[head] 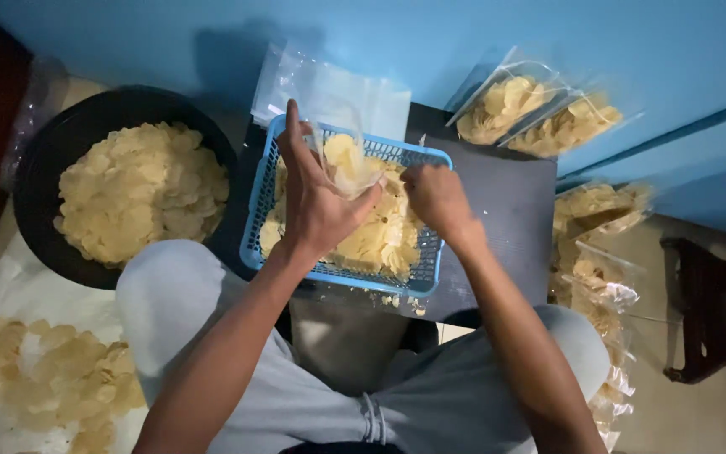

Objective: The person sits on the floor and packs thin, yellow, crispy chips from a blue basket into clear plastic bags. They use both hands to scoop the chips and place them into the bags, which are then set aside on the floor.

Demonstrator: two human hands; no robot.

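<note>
The left hand pinches a thin clear bag open above the blue basket; right hand fingers close on brittle, light crackers, probably best scooped loosely.

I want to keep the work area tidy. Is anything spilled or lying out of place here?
Yes. A few broken chip crumbs lie on the dark mat, just outside the near edge of the blue basket. More chips lie loose on the white sheet at the left, outside any container.
</note>
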